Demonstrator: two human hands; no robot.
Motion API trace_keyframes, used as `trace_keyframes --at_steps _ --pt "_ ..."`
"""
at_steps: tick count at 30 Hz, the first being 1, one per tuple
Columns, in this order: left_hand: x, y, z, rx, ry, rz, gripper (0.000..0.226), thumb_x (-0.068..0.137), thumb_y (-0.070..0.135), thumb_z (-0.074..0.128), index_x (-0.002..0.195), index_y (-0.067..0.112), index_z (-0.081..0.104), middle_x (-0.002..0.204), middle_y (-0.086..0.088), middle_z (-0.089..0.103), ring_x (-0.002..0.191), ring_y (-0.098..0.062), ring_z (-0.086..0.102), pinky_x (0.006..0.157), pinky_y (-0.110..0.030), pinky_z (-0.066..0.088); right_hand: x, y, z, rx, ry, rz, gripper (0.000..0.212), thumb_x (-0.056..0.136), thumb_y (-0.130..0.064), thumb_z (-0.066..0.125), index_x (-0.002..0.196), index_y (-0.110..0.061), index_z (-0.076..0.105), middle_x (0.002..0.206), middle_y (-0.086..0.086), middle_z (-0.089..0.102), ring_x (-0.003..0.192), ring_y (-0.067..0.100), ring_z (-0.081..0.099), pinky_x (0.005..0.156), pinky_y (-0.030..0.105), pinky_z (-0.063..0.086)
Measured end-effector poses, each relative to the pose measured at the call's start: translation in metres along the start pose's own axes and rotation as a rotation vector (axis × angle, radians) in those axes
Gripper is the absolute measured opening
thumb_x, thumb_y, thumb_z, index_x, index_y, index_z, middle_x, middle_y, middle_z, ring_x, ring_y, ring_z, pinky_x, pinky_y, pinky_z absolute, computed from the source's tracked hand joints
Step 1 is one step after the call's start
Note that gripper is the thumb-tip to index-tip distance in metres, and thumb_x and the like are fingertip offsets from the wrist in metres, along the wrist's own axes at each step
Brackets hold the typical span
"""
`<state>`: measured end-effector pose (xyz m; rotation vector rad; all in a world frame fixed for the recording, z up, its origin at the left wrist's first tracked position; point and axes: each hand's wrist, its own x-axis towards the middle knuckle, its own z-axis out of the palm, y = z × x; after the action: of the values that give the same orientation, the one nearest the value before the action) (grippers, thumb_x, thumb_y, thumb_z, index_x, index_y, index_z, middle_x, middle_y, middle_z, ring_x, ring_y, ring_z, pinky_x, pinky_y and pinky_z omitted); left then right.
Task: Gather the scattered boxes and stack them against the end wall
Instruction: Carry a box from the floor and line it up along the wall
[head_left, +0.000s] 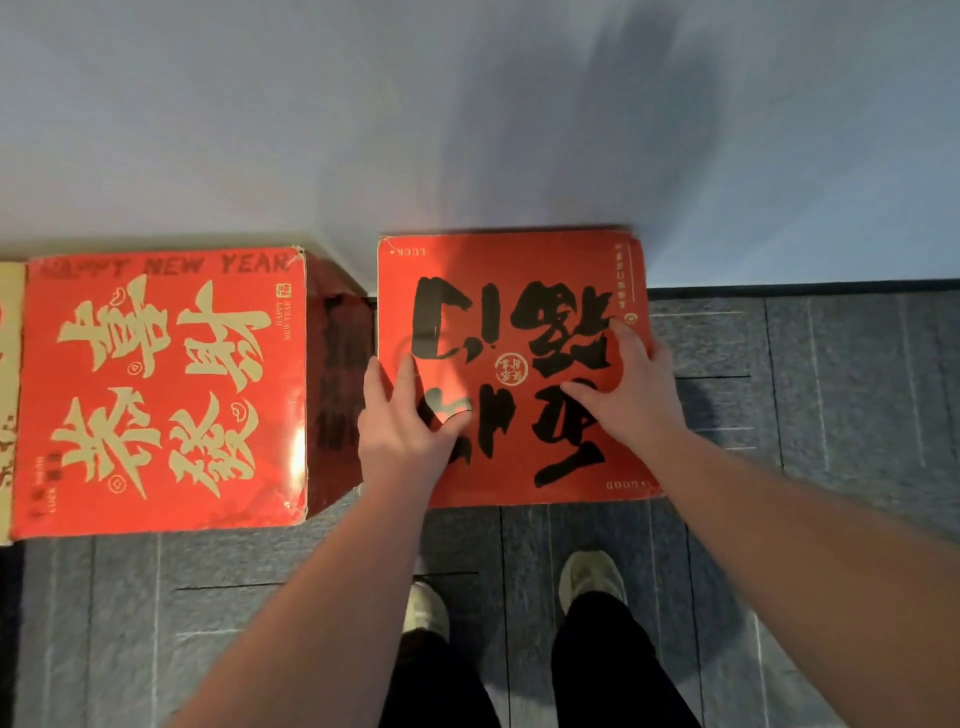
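Note:
A red box with black brush lettering (519, 270) stands against the pale end wall (467, 130), its top face towards me. My left hand (408, 426) lies flat on the left part of that top, fingers straight. My right hand (631, 389) presses on the right part, fingers spread, thumb at the box's right edge. To the left, a red box with gold lettering and "HAPPY NEW YEAR" (161, 389) sits against the same wall, a narrow gap apart. A darker red side (337, 395) shows in the gap.
The floor is grey carpet tile (831, 389) running to a dark skirting line at the wall. My two feet in pale shoes (592, 577) stand just in front of the boxes. A cream-coloured box edge (8, 405) shows at the far left.

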<state>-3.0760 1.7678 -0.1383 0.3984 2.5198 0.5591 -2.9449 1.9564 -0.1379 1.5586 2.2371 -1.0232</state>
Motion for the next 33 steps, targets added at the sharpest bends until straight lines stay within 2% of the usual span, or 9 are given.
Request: trace_keyframes --at_steps 8,11,15,22,27,33 --pt "-0.004 -0.006 -0.002 0.057 -0.022 0.008 0.093 0.072 0.046 0.078 0.149 0.027 0.029 0.152 -0.009 0.021 0.126 -0.035 0.041 0.096 -0.041 0.042 -0.001 0.003 0.008 -0.004 -0.033 -0.007 0.092 0.077 -0.048 0.075 0.149 -0.041 0.019 0.154 0.011 0.011 0.139 0.037 0.028 0.11 0.048 0.034" --pt "0.0 -0.01 -0.009 0.081 -0.064 -0.031 0.093 0.075 0.049 0.074 0.15 0.03 0.022 0.154 -0.007 0.015 0.131 -0.032 0.035 0.098 -0.04 0.041 -0.004 -0.003 0.015 0.0 -0.029 -0.014 0.092 0.077 -0.047 0.075 0.149 -0.042 0.018 0.155 0.009 0.009 0.139 0.036 0.027 0.109 0.048 0.035" --pt "0.0 -0.016 -0.016 0.166 -0.06 -0.036 0.094 0.076 0.053 0.071 0.15 0.031 0.019 0.154 -0.007 0.016 0.13 -0.032 0.036 0.098 -0.04 0.041 -0.007 -0.008 0.023 0.003 -0.033 -0.031 0.093 0.076 -0.048 0.075 0.149 -0.042 0.018 0.154 0.01 0.01 0.139 0.036 0.028 0.111 0.048 0.035" --pt "0.003 -0.031 -0.025 0.281 -0.012 -0.008 0.086 0.079 0.054 0.067 0.149 0.027 0.025 0.155 -0.01 0.017 0.135 -0.031 0.027 0.105 -0.041 0.032 -0.01 -0.022 0.038 0.004 -0.031 -0.045 0.095 0.075 -0.05 0.075 0.149 -0.043 0.016 0.154 0.009 0.012 0.139 0.035 0.029 0.111 0.051 0.034" --pt "0.008 -0.042 -0.038 0.303 -0.018 0.013 0.083 0.083 0.052 0.064 0.149 0.026 0.022 0.156 -0.008 0.015 0.14 -0.028 0.018 0.109 -0.039 0.027 -0.015 -0.036 0.05 0.015 -0.033 -0.06 0.094 0.077 -0.049 0.075 0.15 -0.041 0.016 0.155 0.012 0.01 0.14 0.035 0.028 0.111 0.047 0.033" --pt "0.006 -0.05 -0.043 0.322 -0.001 0.058 0.082 0.083 0.052 0.064 0.149 0.027 0.023 0.157 -0.007 0.016 0.143 -0.028 0.015 0.109 -0.042 0.027 -0.017 -0.042 0.051 -0.02 -0.021 -0.046 0.093 0.078 -0.048 0.073 0.151 -0.039 0.016 0.154 0.012 0.013 0.139 0.035 0.027 0.11 0.047 0.032"
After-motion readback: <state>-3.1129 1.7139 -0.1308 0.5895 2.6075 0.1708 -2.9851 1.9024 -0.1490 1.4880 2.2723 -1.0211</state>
